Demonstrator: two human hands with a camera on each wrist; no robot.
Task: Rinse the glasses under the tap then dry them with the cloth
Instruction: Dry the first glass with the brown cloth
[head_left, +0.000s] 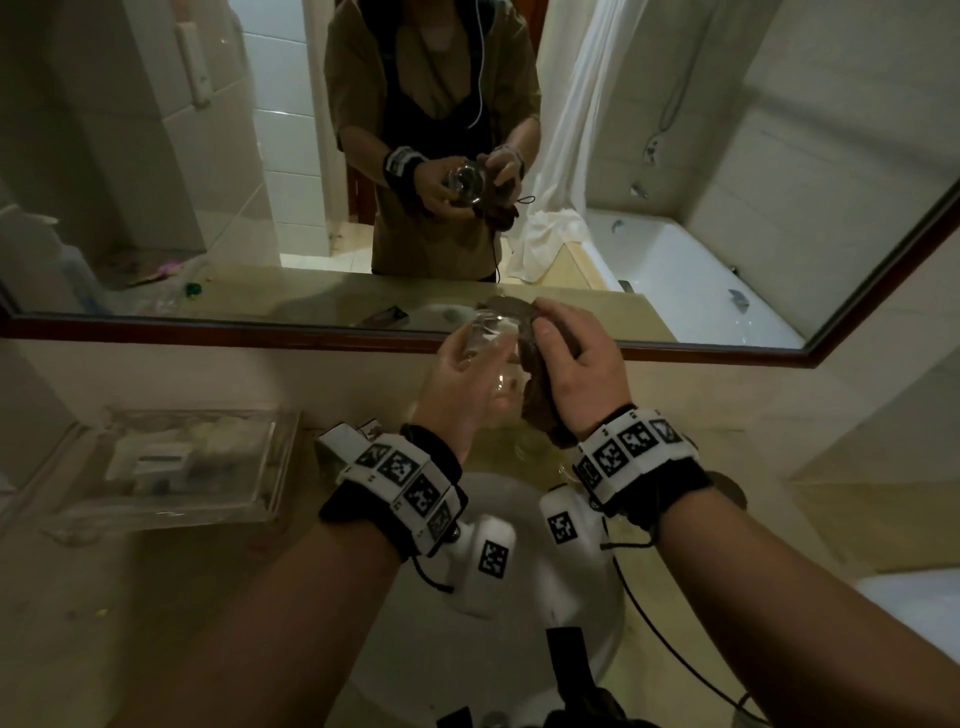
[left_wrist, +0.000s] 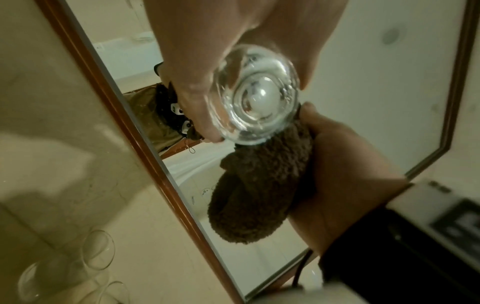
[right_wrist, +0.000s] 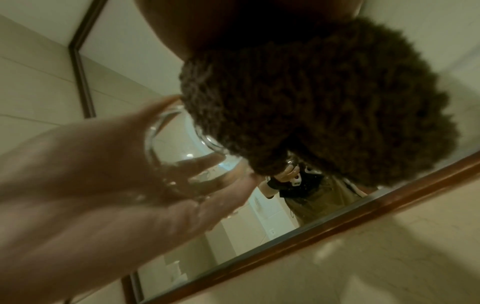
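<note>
Nearest the person, the white basin (head_left: 519, 613) sits sunk in the beige counter (head_left: 171, 597), and both forearms reach out over it, leaving open counter to either side. On the left of the counter a clear plastic tray (head_left: 171, 467) holds small toiletries, just short of the wall. Above the basin's far rim the two hands meet in mid-air, close together and clear of every surface. The left hand (head_left: 457, 379) has its fingers and thumb curled round a clear glass (head_left: 493, 332), gripping it by the thick base with the mouth turned toward the other hand; from the left wrist view the round base (left_wrist: 259, 105) faces the camera. The right hand (head_left: 576, 364) is closed round a bunched brown cloth (head_left: 535, 410), thumb pressing it against the side of the glass at its rim, so cloth and glass are touching, and a fold hangs below the palm. Beneath them, on the counter by the wall, other empty glasses (left_wrist: 97, 250) stand, though how many I cannot tell. Just behind the hands runs the dark wooden frame (head_left: 208, 332) of the wall mirror (head_left: 156, 182), its lower edge nearly level with the knuckles. In the mirror's reflection a white bathtub (head_left: 685, 280) and a shower curtain (head_left: 571, 130) show.
</note>
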